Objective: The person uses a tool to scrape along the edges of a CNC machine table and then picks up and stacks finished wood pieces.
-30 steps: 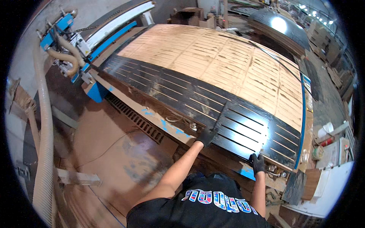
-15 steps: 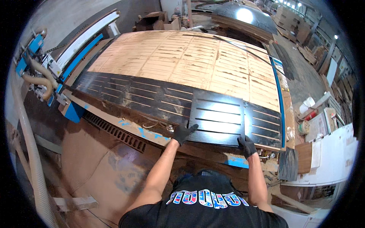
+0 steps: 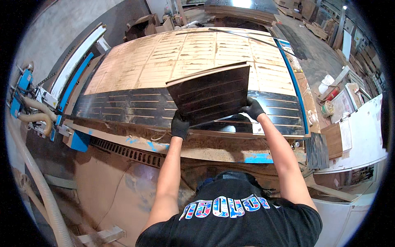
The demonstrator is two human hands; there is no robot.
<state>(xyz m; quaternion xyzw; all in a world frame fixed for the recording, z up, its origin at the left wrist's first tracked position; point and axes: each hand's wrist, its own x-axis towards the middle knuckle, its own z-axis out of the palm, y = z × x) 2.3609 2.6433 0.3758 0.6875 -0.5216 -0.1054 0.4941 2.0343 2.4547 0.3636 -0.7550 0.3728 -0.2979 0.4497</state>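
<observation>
I hold a dark slotted wooden panel raised and tilted up above the front of the machine bed. Pale edges along its top look like more than one layer, but I cannot tell how many. My left hand, in a black glove, is closed on its lower left corner. On the lower right side, my black-gloved right hand grips the panel's edge. Beneath it lies a black sheet with several rows of pale slots, along the near side of the bed.
A pale, grooved, dusty bed board spreads behind. Long thin dark strips lie across its far right. A blue machine head with hoses stands left. On the right are a white bucket and a white cabinet.
The panel, lying flat on the black sheet before, is now lifted and tipped upright in both hands. Both hands have moved up and slightly left with it, and the view has shifted.
</observation>
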